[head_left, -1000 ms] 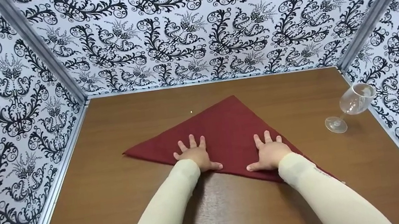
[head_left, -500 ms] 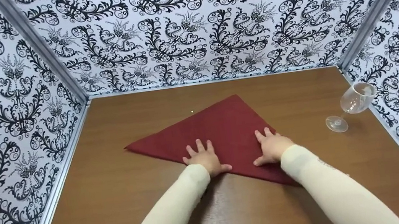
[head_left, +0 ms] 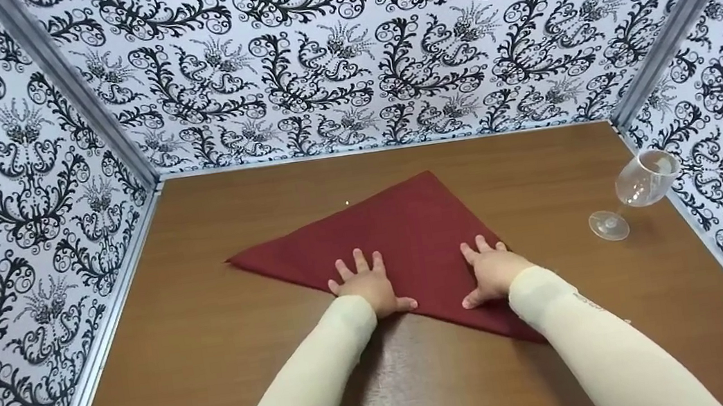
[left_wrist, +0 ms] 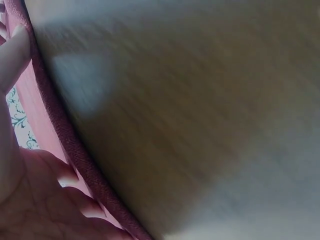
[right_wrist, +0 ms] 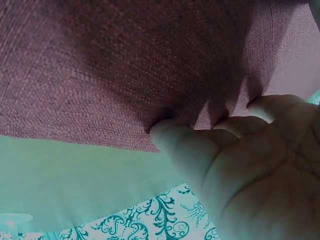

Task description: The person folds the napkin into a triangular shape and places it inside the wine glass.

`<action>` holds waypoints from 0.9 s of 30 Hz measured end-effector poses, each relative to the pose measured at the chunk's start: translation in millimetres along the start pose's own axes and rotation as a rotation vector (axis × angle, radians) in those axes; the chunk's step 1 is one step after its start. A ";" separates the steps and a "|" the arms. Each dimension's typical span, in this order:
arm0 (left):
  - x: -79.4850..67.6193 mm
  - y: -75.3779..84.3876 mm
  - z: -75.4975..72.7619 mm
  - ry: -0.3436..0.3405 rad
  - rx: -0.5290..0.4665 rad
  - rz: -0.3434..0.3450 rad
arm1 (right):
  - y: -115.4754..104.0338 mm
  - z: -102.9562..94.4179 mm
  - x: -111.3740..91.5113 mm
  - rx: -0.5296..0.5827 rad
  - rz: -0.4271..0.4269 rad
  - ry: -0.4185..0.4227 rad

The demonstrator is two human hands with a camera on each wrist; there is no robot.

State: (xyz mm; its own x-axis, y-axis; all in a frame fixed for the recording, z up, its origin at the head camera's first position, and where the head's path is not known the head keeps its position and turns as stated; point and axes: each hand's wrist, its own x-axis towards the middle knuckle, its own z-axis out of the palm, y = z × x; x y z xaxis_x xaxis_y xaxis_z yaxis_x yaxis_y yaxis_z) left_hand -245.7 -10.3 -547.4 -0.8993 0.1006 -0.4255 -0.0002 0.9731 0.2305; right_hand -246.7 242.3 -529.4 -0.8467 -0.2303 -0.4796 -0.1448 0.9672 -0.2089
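Note:
A dark red cloth napkin, folded into a triangle, lies flat on the brown table. On its near edge rests my left hand, fingers spread and thumb pointing right. My right hand touches the cloth near its right edge, also with fingers apart. In the left wrist view, the fingers and thumb of the left hand lie along the folded border of the napkin. The right wrist view has the fingertips of the right hand on the woven cloth. The napkin's near right corner is hidden behind the right forearm.
A clear wine glass stands at the right side of the table, close to the wall. Patterned black-and-white walls enclose the back and both sides.
The napkin has turned slightly, its left corner shifting away from me. Both hands have moved a little to the right, and the left one also slightly nearer. The glass stays put.

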 end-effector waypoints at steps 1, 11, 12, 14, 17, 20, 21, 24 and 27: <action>-0.5 -0.7 -1.2 -0.001 0.000 0.006 | -0.6 0.3 -0.3 -0.001 0.002 -0.001; -3.1 -3.9 -13.7 -0.002 -0.013 0.049 | -4.8 1.3 -0.3 -0.026 0.033 0.013; -2.4 -4.1 -13.9 -0.002 -0.011 0.052 | -5.1 1.4 -0.3 -0.028 0.035 0.016; -0.3 -5.1 -13.7 -0.005 -0.008 0.053 | -6.4 1.9 -0.8 -0.035 0.036 0.020; 4.2 -7.2 -12.7 -0.011 -0.008 0.058 | -8.7 2.3 -1.9 -0.040 0.038 0.029; 9.0 -9.1 -12.3 -0.016 -0.011 0.063 | -10.8 2.5 -3.5 -0.043 0.038 0.039; 10.1 -9.5 -12.6 -0.016 -0.013 0.064 | -11.6 2.5 -3.8 -0.042 0.040 0.041; 12.5 -8.5 -14.1 -0.012 0.007 0.062 | -12.7 2.7 -4.3 -0.048 0.045 0.046; 10.5 -3.4 -15.3 0.004 0.033 0.062 | -13.7 2.8 -4.4 -0.049 0.047 0.048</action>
State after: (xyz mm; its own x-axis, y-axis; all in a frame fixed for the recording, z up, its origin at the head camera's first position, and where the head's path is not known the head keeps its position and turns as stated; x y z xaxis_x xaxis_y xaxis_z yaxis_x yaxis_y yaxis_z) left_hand -261.8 -15.7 -539.3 -0.8991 0.1605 -0.4073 0.0702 0.9712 0.2279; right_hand -239.5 229.7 -526.9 -0.8767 -0.1802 -0.4460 -0.1280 0.9812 -0.1447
